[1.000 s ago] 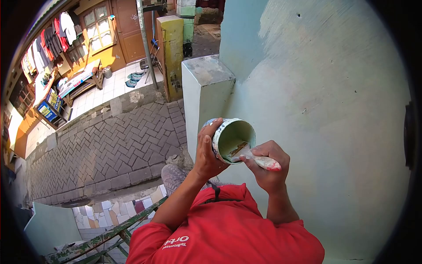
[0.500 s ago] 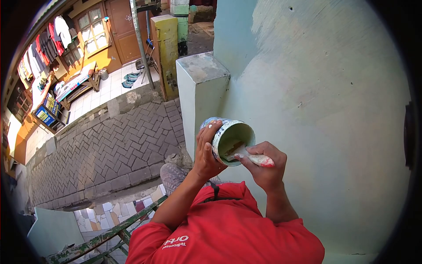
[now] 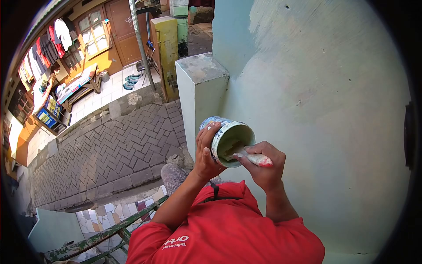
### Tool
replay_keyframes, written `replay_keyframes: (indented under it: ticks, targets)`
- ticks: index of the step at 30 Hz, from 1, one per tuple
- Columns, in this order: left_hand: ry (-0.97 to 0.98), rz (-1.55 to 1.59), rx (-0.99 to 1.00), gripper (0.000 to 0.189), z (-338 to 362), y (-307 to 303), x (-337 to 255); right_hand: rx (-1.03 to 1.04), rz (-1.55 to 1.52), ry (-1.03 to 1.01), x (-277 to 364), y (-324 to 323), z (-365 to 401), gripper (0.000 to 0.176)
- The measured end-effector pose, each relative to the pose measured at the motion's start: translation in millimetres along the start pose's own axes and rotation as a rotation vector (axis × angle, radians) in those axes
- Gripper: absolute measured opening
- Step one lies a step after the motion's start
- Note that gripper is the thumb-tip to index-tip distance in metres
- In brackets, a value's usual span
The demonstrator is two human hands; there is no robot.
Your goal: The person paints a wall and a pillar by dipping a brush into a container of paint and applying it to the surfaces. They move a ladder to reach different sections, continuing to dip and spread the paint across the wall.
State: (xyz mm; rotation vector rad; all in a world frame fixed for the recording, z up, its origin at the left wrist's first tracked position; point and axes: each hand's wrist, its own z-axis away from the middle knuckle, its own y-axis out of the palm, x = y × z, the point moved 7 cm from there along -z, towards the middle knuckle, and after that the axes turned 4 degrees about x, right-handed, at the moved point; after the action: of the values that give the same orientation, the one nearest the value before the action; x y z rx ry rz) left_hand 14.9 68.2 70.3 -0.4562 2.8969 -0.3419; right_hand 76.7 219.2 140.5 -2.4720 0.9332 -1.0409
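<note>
My left hand [image 3: 208,152] is wrapped around the side of a paint can [image 3: 215,127], which is tilted so that its mouth faces me. White paint specks mark the fingers. In my right hand [image 3: 269,163] is a paintbrush [image 3: 259,159] with a whitish handle, red near its end. The brush head reaches inside the can, and its bristles are partly hidden by the rim. Pale green paint coats the can's inner wall. Both hands are in front of my red shirt, close to the light green wall [image 3: 307,132].
A short pillar [image 3: 202,70] adjoins the wall. Green-painted bars, perhaps a ladder [image 3: 101,233], cross the lower left above a mosaic floor. Beyond lies a paved lane [image 3: 110,154], then a house porch with a bench [image 3: 79,90], sandals [image 3: 131,82] and hanging laundry [image 3: 50,42].
The brush and my right hand have shifted very slightly left inside the can's mouth. My left hand keeps its hold on the can, which stays tilted.
</note>
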Motion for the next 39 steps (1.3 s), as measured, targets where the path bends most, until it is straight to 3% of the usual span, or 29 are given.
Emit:
replay_keyframes:
  ticks: [10,21,25,28,39]
  targets:
    - [-0.01,-0.005,0.004,0.134,-0.6,0.5,0.0,-0.036,-0.032,-0.02,1.3,-5.0,4.0,0.031]
    - [-0.21,0.131,0.177,0.145,14.7,19.5,23.2,-0.103,-0.011,-0.098,-1.2,-6.7,2.0,0.028]
    - [-0.24,0.197,0.118,0.138,25.2,21.0,24.9,-0.071,-0.011,-0.04,-16.0,3.4,9.3,0.026]
    - [-0.332,0.208,0.248,0.136,18.5,22.2,27.4,-0.074,-0.01,-0.021,-23.5,7.9,7.6,0.025]
    - [-0.308,0.243,0.199,0.133,27.5,23.0,34.1,-0.115,-0.041,0.077,-42.8,19.8,15.8,0.025]
